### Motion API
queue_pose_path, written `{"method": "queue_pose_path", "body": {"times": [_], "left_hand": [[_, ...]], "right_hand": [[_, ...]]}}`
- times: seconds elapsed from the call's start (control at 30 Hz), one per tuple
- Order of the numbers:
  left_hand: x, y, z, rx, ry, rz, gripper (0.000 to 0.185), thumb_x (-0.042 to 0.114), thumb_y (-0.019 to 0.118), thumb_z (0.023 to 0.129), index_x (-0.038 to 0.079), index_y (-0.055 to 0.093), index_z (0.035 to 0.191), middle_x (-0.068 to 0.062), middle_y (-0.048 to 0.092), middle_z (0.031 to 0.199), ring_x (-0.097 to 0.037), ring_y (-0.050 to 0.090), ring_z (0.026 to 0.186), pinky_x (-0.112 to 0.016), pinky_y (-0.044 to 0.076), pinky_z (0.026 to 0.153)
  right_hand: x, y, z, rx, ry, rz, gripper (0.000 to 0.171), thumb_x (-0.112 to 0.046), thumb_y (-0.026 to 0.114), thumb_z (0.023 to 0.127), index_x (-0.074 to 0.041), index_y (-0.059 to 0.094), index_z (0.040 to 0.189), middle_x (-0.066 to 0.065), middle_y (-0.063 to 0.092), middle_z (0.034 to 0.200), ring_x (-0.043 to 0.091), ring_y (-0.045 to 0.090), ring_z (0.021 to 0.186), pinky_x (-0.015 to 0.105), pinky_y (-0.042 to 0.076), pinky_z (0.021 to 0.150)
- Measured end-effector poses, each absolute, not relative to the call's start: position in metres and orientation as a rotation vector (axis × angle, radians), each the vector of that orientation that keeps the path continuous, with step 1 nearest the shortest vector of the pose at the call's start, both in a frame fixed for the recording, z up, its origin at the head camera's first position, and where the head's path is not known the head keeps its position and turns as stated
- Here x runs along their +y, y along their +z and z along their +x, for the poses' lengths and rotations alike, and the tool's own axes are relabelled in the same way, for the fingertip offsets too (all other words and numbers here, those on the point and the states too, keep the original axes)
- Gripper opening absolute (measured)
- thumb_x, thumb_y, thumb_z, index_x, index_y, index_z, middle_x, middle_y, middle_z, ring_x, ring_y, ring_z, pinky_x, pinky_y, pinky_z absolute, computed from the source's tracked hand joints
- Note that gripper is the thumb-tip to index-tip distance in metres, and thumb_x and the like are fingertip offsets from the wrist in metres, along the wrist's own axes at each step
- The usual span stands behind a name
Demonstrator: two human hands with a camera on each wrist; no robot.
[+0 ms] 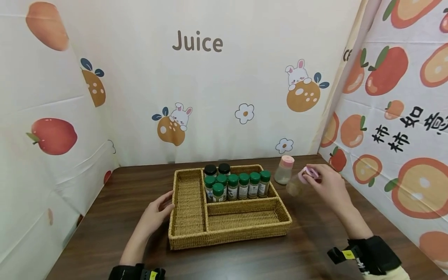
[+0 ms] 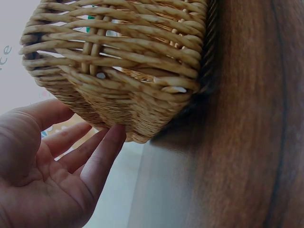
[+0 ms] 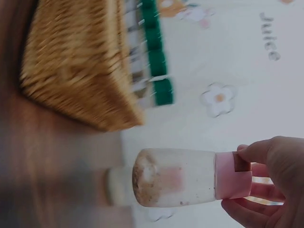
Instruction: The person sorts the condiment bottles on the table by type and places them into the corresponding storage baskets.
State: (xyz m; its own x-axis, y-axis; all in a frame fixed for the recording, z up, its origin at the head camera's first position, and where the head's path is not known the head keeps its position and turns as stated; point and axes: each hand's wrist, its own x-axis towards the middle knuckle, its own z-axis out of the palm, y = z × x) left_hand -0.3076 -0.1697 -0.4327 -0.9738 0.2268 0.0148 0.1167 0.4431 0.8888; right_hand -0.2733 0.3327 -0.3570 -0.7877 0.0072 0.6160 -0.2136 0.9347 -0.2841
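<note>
My right hand (image 1: 330,186) pinches the pink lid of a clear seasoning bottle (image 3: 197,166) between thumb and fingers, to the right of the basket. Brown powder lies at the bottom of this bottle, which appears clear of the table in the right wrist view. Beside it stands a second pink-lidded bottle (image 1: 283,175) with pale contents. At the left end of the woven basket (image 1: 229,236), my left hand (image 1: 153,214) touches the wall with extended, slightly bent fingers (image 2: 107,149). The basket has three compartments; its back one holds several green-capped spice jars (image 1: 243,186) and two black-capped jars (image 1: 210,170).
All of this is on a dark brown wooden table (image 1: 115,217). A printed cloth (image 1: 217,89) with fruit and rabbit drawings hangs behind, and similar cloths hang at the left and right sides.
</note>
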Motion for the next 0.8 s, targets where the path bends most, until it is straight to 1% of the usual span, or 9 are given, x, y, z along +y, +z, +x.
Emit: {"method": "queue_pose_path", "body": {"times": [0.07, 0.13, 0.2, 0.3, 0.4, 0.47, 0.63, 0.73, 0.8], "left_hand": [[-0.17, -0.432, -0.308, 2.578, 1.578, 0.304, 0.054, 0.014, 0.051, 0.105, 0.002, 0.034, 0.155, -0.029, 0.041, 0.152, -0.044, 0.046, 0.137, -0.05, 0.051, 0.103], [-0.17, -0.433, -0.308, 2.581, 1.577, 0.308, 0.054, 0.014, 0.051, 0.105, 0.002, 0.034, 0.154, -0.03, 0.041, 0.152, -0.044, 0.047, 0.137, -0.049, 0.051, 0.102], [-0.169, -0.433, -0.308, 2.581, 1.579, 0.316, 0.054, 0.014, 0.051, 0.104, 0.001, 0.034, 0.154, -0.03, 0.041, 0.152, -0.044, 0.047, 0.137, -0.049, 0.052, 0.102], [-0.169, -0.434, -0.308, 2.583, 1.581, 0.32, 0.054, 0.015, 0.052, 0.104, 0.001, 0.035, 0.154, -0.03, 0.042, 0.151, -0.044, 0.047, 0.137, -0.049, 0.051, 0.101], [-0.172, -0.434, -0.307, 2.581, 1.586, 0.314, 0.054, 0.015, 0.052, 0.104, 0.003, 0.035, 0.154, -0.03, 0.042, 0.151, -0.044, 0.047, 0.137, -0.05, 0.051, 0.102], [-0.173, -0.434, -0.307, 2.581, 1.593, 0.306, 0.054, 0.014, 0.052, 0.104, 0.003, 0.035, 0.155, -0.029, 0.042, 0.151, -0.043, 0.047, 0.137, -0.051, 0.05, 0.102], [-0.173, -0.433, -0.305, 2.581, 1.62, 0.281, 0.053, 0.013, 0.051, 0.104, 0.003, 0.036, 0.154, -0.029, 0.043, 0.151, -0.043, 0.047, 0.137, -0.051, 0.049, 0.104], [-0.17, -0.433, -0.305, 2.58, 1.64, 0.272, 0.053, 0.012, 0.052, 0.104, 0.003, 0.037, 0.154, -0.028, 0.044, 0.151, -0.042, 0.048, 0.137, -0.051, 0.049, 0.104], [-0.168, -0.434, -0.305, 2.579, 1.656, 0.268, 0.052, 0.012, 0.052, 0.104, 0.003, 0.038, 0.153, -0.027, 0.045, 0.15, -0.042, 0.048, 0.137, -0.051, 0.049, 0.104]], "right_hand": [[0.328, -0.346, -0.266, -2.392, 0.494, 0.158, 0.035, -0.01, 0.076, 0.087, 0.002, 0.068, 0.12, 0.023, 0.068, 0.108, 0.036, 0.067, 0.091, 0.024, 0.058, 0.073], [0.322, -0.337, -0.261, -2.343, 0.534, 0.178, 0.037, -0.007, 0.077, 0.086, 0.002, 0.068, 0.12, 0.022, 0.067, 0.106, 0.03, 0.065, 0.089, 0.004, 0.049, 0.072], [0.316, -0.33, -0.257, -2.299, 0.574, 0.196, 0.038, -0.004, 0.078, 0.084, 0.001, 0.068, 0.12, 0.02, 0.067, 0.105, 0.017, 0.063, 0.089, -0.007, 0.036, 0.073], [0.306, -0.323, -0.254, -2.238, 0.607, 0.24, 0.039, 0.001, 0.079, 0.082, 0.001, 0.068, 0.12, 0.019, 0.067, 0.104, -0.007, 0.055, 0.091, -0.008, 0.036, 0.076], [0.29, -0.318, -0.256, -2.215, 0.645, 0.291, 0.041, 0.002, 0.078, 0.082, -0.001, 0.068, 0.121, 0.017, 0.067, 0.105, -0.019, 0.049, 0.094, -0.007, 0.039, 0.077], [0.278, -0.313, -0.26, -2.213, 0.664, 0.337, 0.041, 0.003, 0.077, 0.083, -0.001, 0.068, 0.122, 0.017, 0.067, 0.107, -0.012, 0.054, 0.097, -0.005, 0.041, 0.077], [0.242, -0.298, -0.274, -2.224, 0.693, 0.47, 0.038, 0.0, 0.075, 0.086, -0.002, 0.068, 0.123, 0.016, 0.067, 0.11, 0.017, 0.063, 0.098, -0.002, 0.044, 0.077], [0.22, -0.288, -0.283, -2.238, 0.702, 0.537, 0.036, -0.004, 0.075, 0.088, -0.003, 0.067, 0.123, 0.014, 0.067, 0.11, 0.02, 0.064, 0.097, 0.004, 0.051, 0.074], [0.205, -0.282, -0.289, -2.26, 0.721, 0.574, 0.034, -0.007, 0.073, 0.09, -0.004, 0.067, 0.123, 0.013, 0.066, 0.112, 0.021, 0.064, 0.099, 0.013, 0.056, 0.075]]}}
